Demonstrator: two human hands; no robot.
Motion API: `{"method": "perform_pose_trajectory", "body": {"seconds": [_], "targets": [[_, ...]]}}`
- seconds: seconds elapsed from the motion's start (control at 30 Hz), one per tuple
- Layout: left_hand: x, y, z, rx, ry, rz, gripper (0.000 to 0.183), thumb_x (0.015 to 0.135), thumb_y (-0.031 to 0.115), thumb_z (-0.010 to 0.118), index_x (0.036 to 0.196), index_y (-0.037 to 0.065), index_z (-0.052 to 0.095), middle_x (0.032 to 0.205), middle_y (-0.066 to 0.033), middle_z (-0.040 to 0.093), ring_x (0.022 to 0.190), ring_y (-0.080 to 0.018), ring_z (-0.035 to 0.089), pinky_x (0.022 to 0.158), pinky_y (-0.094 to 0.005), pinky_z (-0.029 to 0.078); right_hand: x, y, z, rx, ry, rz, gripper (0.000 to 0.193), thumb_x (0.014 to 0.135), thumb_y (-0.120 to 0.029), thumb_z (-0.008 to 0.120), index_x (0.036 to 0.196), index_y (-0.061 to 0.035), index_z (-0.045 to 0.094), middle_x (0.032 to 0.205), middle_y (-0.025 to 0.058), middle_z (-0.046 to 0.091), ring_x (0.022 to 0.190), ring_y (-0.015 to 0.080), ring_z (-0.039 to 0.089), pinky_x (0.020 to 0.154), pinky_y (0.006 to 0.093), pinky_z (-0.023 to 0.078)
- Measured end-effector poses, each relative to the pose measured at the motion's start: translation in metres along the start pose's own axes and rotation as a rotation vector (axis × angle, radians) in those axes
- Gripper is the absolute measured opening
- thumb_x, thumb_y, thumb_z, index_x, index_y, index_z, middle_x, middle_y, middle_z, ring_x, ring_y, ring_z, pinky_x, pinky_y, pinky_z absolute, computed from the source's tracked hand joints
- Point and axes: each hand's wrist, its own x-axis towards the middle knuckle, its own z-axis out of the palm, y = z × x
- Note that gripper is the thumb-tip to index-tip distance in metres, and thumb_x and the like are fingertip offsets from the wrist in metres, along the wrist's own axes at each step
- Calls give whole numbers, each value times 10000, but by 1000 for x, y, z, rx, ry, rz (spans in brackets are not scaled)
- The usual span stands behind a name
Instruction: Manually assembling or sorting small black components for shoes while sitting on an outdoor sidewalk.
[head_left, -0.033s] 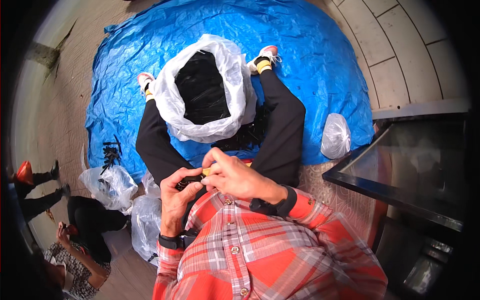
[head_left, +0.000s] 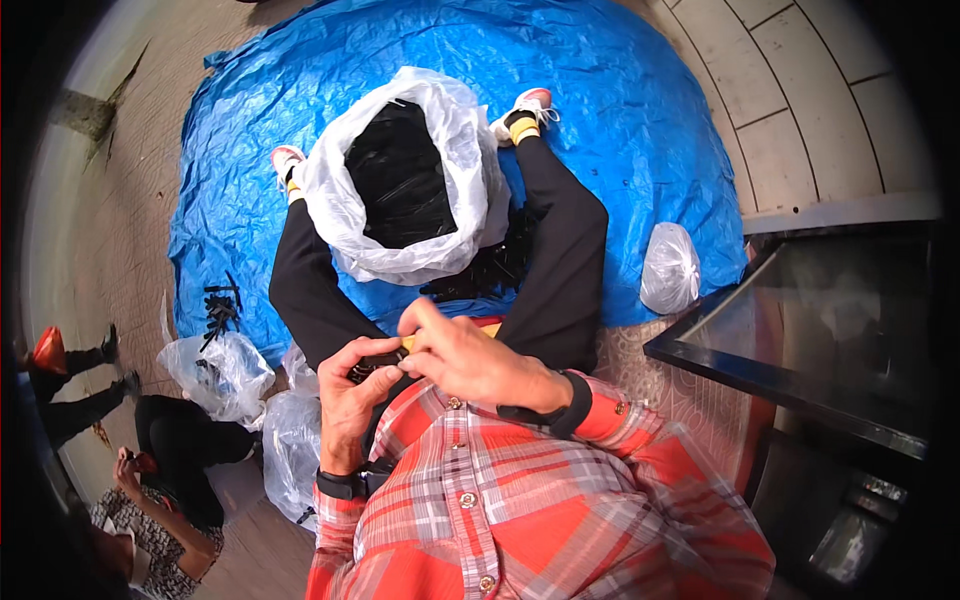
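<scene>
Left hand gripping small black item, right hand curling beside it at three o'clock, right-hand closure being indeterminable

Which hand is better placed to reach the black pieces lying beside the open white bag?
Probably the right: the right hand is nearer the black pieces, while the left hand holds a dark item. The right hand is close to that item too; contact is unclear.

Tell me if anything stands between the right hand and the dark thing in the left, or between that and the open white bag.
Nothing visible: the right hand is right beside the dark thing in the left hand; ahead, blue sheet shows before the white bag.
</scene>
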Motion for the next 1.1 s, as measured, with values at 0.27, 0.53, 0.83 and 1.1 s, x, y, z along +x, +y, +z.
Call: {"method": "perform_pose_trajectory", "body": {"seconds": [0.27, 0.53, 0.83, 1.1], "targets": [[-10, -28, -19, -113, 43, 336, 237, 680, -47, 698, 901, -16, 618, 786, -70, 545, 543, -78, 473, 442, -185, 361, -15, -24, 0, -747, -47, -376, 199, 683, -26, 577, 834, 30, 462, 753, 150, 494, 691, 293, 556, 622, 363, 458], [-16, -15, -11, -24, 30, 325, 258, 636, -47, 734, 873, -3, 643, 776, -95, 575, 648, -121, 520, 536, -211, 400, -5, -14, 2, -363, -80, -228, 86, 743, -36, 544, 737, 25, 484, 641, 151, 505, 620, 351, 544, 554, 409, 412], [1, -7, 30, 234, 196, 166, 194, 710, -15, 703, 899, -6, 660, 785, -23, 626, 681, -48, 537, 595, -181, 422, -3, 7, -15, 69, 58, 121, 139, 781, -101, 557, 860, 13, 560, 721, 118, 580, 647, 202, 558, 588, 341, 437], [9, -18, 29, 343, 359, 306, 193, 749, 34, 695, 923, -25, 636, 785, -31, 628, 671, -51, 536, 604, -188, 441, 6, 4, 10, -516, 168, -219, 230, 781, -174, 642, 874, -11, 508, 799, 141, 455, 731, 299, 517, 605, 376, 438]]}}
